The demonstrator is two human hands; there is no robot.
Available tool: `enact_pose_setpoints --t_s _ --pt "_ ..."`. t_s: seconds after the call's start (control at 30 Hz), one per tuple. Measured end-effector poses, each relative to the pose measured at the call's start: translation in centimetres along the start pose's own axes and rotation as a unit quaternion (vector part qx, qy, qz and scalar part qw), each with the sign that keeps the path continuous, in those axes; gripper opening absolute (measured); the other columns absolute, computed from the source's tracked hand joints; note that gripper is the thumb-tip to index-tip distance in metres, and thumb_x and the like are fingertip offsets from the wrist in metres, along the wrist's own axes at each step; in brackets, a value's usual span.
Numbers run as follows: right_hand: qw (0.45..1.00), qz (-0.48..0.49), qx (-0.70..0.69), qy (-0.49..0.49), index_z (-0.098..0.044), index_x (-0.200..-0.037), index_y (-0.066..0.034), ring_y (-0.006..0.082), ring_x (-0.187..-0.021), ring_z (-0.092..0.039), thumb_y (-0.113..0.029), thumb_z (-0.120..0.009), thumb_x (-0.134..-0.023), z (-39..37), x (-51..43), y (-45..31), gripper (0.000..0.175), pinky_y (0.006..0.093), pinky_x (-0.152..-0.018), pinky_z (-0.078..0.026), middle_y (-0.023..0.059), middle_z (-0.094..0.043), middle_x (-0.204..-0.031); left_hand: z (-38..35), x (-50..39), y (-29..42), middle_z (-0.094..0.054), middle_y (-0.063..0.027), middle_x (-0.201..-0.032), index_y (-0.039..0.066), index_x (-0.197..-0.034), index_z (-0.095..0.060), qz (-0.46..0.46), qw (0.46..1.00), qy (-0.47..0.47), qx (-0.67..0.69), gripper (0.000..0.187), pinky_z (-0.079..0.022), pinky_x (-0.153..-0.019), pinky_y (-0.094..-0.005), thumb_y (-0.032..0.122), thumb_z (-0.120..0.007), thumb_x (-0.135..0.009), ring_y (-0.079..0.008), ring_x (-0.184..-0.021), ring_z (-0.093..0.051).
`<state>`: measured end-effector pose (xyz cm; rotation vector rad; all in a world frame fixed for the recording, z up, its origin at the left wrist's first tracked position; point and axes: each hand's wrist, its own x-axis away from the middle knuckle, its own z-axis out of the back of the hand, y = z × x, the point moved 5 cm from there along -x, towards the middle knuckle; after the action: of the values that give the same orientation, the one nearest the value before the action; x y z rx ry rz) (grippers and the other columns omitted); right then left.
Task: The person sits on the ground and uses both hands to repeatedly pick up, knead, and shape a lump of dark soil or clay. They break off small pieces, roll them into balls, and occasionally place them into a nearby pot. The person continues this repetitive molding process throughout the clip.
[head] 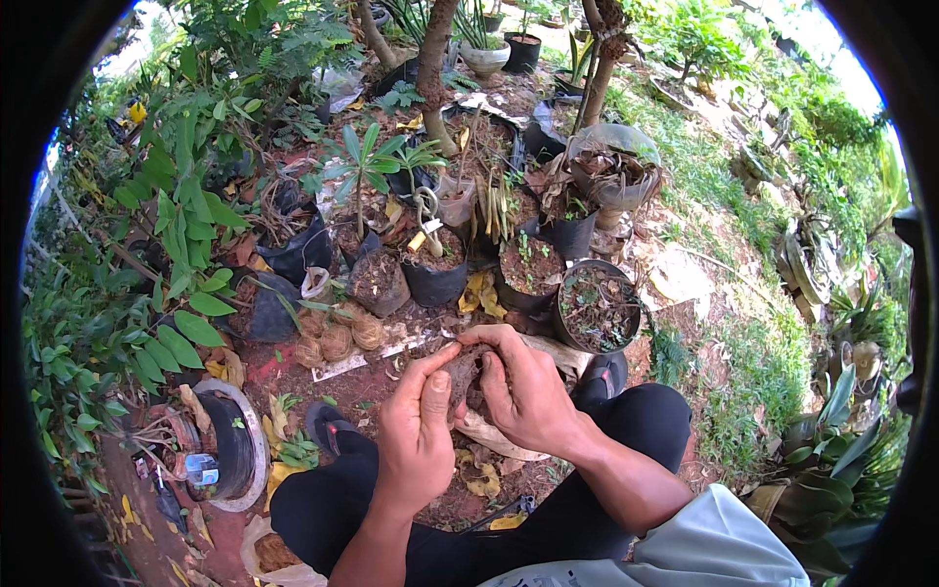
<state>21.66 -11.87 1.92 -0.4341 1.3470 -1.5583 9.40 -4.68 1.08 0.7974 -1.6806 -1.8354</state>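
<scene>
Between both hands I hold a lump of dark brown soil (463,378), partly hidden by my fingers. My left hand (419,425) cups it from the left, thumb upright along its near side. From above and the right my right hand (521,389) curls over it, with the thumb pressed against its face. Beneath the hands lies a pale sack (499,439), largely covered by them. Several fibre-wrapped balls (336,343) sit together beyond my left hand, beside a white strip (367,362) on the ground.
Several black plant bags stand ahead, including a soil-filled bag (436,282) and a round pot (598,308). At left is a whitish ring-rimmed planter (253,447). An open bag of brown material (275,550) lies near my left knee. Leafy branches (183,337) reach in from the left.
</scene>
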Motion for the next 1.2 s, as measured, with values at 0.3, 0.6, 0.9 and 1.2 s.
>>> enact_pose_setpoints --t_s 0.3,0.6,0.9,1.2 --pt "1.000 0.000 -0.022 -0.004 -0.057 -0.120 0.0032 0.0237 -0.081 -0.067 -0.005 -0.061 -0.094 0.7 -0.4 0.0 0.028 0.0340 -0.075 -0.052 0.0170 -0.068 -0.092 -0.1 -1.2 -0.3 -0.069 -0.0075 -0.093 -0.005 -0.119 -0.061 -0.031 0.998 0.043 -0.018 0.033 -0.050 -0.079 -0.0269 0.019 -0.068 -0.097 -0.0100 -0.087 -0.061" --pt "0.923 -0.161 -0.347 -0.035 -0.058 -0.123 0.0032 0.0084 -0.078 -0.064 -0.011 -0.050 -0.105 0.1 -1.1 1.5 0.024 0.0240 -0.072 -0.053 0.0070 -0.067 -0.089 1.5 -1.3 -0.6 -0.068 -0.0055 -0.088 -0.005 -0.110 -0.063 0.059 0.963 0.028 0.261 0.021 -0.049 -0.071 -0.0230 0.008 -0.068 -0.094 -0.0067 -0.077 -0.061" --pt "0.917 -0.163 -0.365 0.010 -0.066 -0.115 0.0031 0.0112 -0.085 -0.066 -0.003 -0.058 -0.099 0.5 -0.4 2.0 0.020 0.0255 -0.078 -0.053 0.0063 -0.069 -0.100 1.3 -1.5 -2.2 -0.072 -0.0095 -0.097 -0.004 -0.110 -0.063 0.098 0.939 -0.007 0.329 0.023 -0.055 -0.079 -0.0272 0.005 -0.072 -0.091 -0.0150 -0.085 -0.069" --pt "0.833 -0.231 -0.495 0.086 -0.063 -0.115 0.0012 0.0106 -0.084 -0.064 -0.007 -0.056 -0.102 0.5 -0.2 3.6 0.018 0.0265 -0.073 -0.055 0.0048 -0.067 -0.097 0.3 -1.9 -2.8 -0.071 -0.0146 -0.105 -0.009 -0.119 -0.061 0.129 0.965 -0.024 0.229 0.036 -0.058 -0.079 -0.0284 -0.004 -0.074 -0.086 -0.0170 -0.085 -0.070"
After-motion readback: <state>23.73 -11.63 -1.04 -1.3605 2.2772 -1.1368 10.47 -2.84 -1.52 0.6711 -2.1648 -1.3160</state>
